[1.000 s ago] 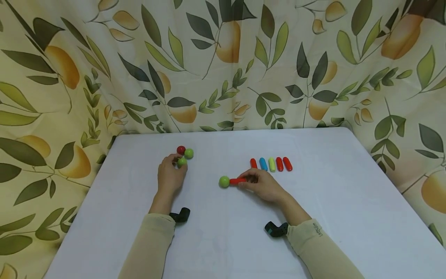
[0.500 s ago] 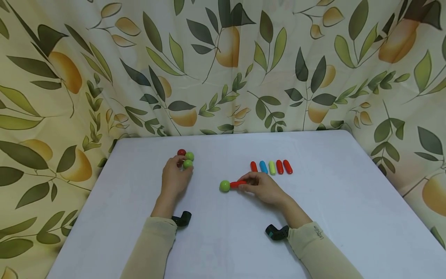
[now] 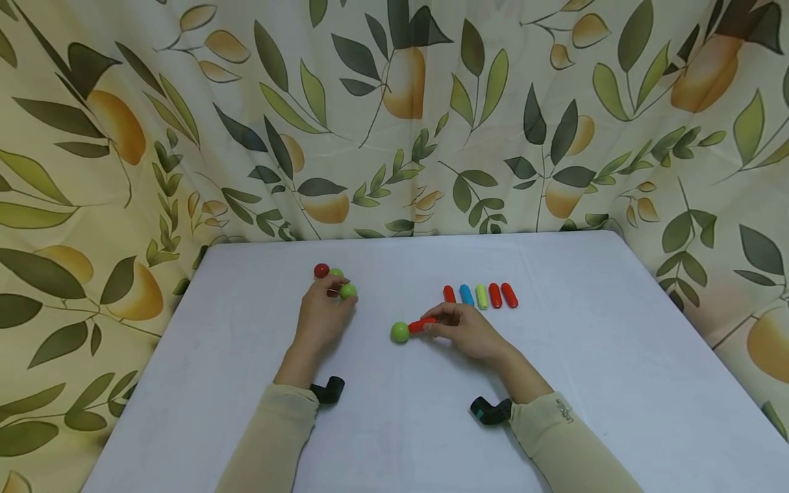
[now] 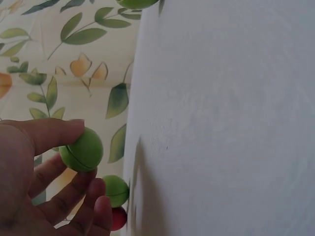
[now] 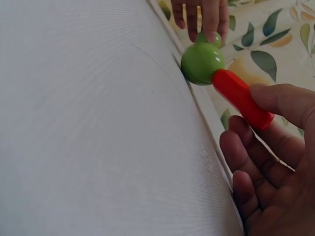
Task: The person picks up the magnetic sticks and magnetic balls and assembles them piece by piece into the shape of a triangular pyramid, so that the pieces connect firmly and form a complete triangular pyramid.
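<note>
Between thumb and fingers, my left hand [image 3: 323,315] pinches a green ball [image 4: 82,150], held just off the white table. Behind that hand a second green ball [image 4: 116,191] and a dark red ball [image 3: 321,270] sit side by side, the green one partly covered in the head view. My right hand [image 3: 465,330] pinches the end of a red rod [image 5: 241,98]. At the rod's other end is another green ball [image 5: 202,64], touching it; whether the two are joined cannot be told for sure.
Right of centre lies a row of short rods: a red one [image 3: 449,294], a blue one [image 3: 466,295], a yellow-green one [image 3: 481,296] and two more red ones [image 3: 496,295]. The white table [image 3: 394,424] ends at a leaf-and-fruit patterned curtain [image 3: 394,137].
My left hand has picked its green ball away from the other two balls and carried it to the right. The right hand, with the red rod, has barely moved.
</note>
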A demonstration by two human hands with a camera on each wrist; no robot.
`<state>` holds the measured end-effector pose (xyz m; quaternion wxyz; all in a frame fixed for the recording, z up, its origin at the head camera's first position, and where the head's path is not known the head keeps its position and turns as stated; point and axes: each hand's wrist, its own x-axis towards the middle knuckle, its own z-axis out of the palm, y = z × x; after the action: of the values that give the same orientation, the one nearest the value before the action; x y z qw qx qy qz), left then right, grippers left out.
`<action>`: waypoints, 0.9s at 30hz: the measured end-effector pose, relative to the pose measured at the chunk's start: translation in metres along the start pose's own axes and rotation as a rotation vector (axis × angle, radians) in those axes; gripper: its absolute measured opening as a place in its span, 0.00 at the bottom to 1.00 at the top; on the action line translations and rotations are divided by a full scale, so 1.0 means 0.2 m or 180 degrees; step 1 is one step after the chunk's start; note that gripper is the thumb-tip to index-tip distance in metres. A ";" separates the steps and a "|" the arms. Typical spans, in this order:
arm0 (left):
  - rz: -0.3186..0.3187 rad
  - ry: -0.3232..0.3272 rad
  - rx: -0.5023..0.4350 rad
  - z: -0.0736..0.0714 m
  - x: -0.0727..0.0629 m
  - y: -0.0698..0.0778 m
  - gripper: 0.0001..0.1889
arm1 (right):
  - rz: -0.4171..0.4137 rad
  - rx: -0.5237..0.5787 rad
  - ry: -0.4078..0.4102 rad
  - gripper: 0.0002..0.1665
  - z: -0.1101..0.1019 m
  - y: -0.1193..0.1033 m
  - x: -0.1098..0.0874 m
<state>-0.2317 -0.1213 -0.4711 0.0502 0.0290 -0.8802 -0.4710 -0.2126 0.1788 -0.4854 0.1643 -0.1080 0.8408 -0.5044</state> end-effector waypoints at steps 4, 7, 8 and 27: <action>-0.0009 -0.0125 -0.0057 0.02 -0.01 0.01 0.18 | 0.0018 0.0073 0.0054 0.18 0.00 -0.01 0.00; 0.0039 -0.0202 -0.0096 0.03 -0.02 0.01 0.17 | 0.0101 0.0216 0.0096 0.20 -0.01 -0.02 -0.01; 0.0055 -0.0218 -0.0102 0.03 -0.02 0.01 0.17 | 0.0147 0.0274 0.0115 0.21 -0.01 -0.02 -0.01; 0.0056 -0.0690 -0.0485 0.10 -0.03 0.04 0.16 | 0.0262 0.1144 0.0072 0.25 0.00 -0.02 0.02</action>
<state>-0.2286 -0.0990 -0.4754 -0.0389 -0.0337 -0.8424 -0.5365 -0.2165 0.1747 -0.4825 0.1920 -0.0368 0.7426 -0.6405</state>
